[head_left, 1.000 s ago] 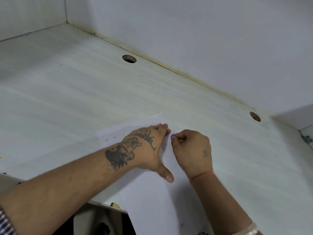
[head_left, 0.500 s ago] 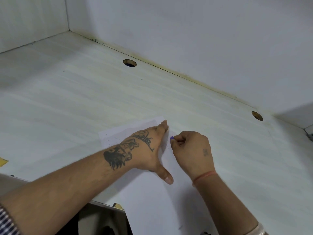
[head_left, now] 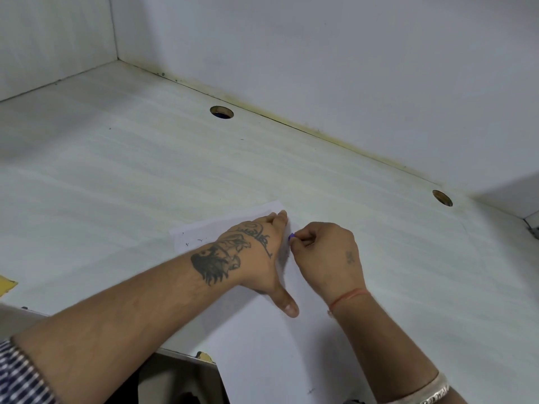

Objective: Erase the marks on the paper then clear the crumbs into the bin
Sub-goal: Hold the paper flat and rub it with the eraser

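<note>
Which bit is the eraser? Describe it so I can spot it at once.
Find the white paper on the pale desk. Above it, the right hand curls beside the flat left hand. The eraser is the small blue-purple tip pinched in the right fingertips, the only coloured speck there.

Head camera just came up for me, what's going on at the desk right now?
A person is erasing marks on a white sheet of paper lying on the pale desk. The left hand lies flat on the paper, pinning it. The right hand pinches a small purple eraser with its tip at the paper beside the left fingertips. A few dark specks, marks or crumbs, show on the paper left of the left hand. No bin is in view.
</note>
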